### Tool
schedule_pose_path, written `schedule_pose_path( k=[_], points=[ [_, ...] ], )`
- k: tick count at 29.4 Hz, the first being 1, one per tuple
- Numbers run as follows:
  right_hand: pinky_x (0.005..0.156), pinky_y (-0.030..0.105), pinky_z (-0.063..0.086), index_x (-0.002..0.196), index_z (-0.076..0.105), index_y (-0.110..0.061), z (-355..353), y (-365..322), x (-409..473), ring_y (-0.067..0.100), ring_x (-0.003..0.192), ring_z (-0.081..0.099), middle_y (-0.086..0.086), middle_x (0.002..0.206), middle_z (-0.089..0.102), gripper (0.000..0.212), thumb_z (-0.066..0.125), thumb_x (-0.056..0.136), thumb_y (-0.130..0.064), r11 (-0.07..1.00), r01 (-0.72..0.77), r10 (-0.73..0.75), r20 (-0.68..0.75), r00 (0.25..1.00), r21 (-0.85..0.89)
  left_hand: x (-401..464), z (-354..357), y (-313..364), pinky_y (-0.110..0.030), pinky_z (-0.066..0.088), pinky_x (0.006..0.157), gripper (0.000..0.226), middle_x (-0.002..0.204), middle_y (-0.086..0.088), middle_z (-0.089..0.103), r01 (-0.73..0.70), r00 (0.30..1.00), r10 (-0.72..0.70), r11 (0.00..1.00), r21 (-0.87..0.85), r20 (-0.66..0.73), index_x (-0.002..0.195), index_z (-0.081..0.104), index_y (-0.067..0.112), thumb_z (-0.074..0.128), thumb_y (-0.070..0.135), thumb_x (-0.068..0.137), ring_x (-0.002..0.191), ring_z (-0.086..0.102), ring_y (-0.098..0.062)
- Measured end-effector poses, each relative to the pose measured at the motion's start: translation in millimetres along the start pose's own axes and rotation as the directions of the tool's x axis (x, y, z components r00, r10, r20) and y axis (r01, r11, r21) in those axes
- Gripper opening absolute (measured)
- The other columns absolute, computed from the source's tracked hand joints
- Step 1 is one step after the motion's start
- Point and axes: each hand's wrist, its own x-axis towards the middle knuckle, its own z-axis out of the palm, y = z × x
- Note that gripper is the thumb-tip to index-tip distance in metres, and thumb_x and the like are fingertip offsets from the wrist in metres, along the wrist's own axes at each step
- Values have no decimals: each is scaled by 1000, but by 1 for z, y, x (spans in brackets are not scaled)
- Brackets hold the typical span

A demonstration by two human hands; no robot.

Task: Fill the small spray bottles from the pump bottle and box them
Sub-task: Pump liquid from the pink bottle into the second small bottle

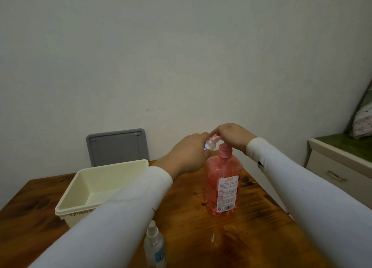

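A pink pump bottle (222, 184) with a white label stands on the wooden table (251, 217). My left hand (188, 154) grips a small clear spray bottle (209, 144), holding its open neck up at the pump's spout. My right hand (233, 136) lies over the pump head (225, 150), fingers curled down on it. A second small spray bottle (155, 245), with its sprayer on, stands near the table's front edge. A clear cap (214, 240) lies on the table in front of the pump bottle.
A cream plastic box (69, 197) sits open at the left of the table. Its grey lid (116, 145) leans against the wall behind it. A white cabinet (338, 167) with bedding on top stands at the right.
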Motion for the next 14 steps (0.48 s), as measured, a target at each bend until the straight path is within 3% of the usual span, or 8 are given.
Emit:
schedule_pose_path(
  k=[5,9,14],
  points=[
    [89,33,46,119,65,-10,10,3,-2,25,106,58,13,121,63,34,43,93,-9,998,-29,30,-20,999,61,-2,6,-1,-29,38,72,29,112,-6,61,3,1000,-3,1000,-5,6,121,52,16,53,28,95,91,53,-21],
    [88,29,43,125,60,-10,18,7,0,27,113,57,13,123,62,39,53,87,-5,999,-15,15,11,1000,-36,-4,10,-3,-33,44,78,32,114,-7,62,16,999,-15,1000,-9,31,125,51,17,54,28,95,97,57,-24],
    [93,29,42,125,62,-8,7,1,-1,24,116,53,12,127,59,35,43,95,-7,998,-25,28,-39,999,56,-3,1,0,-31,43,75,32,114,-6,61,-2,1000,2,1000,-6,13,124,51,16,53,29,95,95,55,-22]
  ],
)
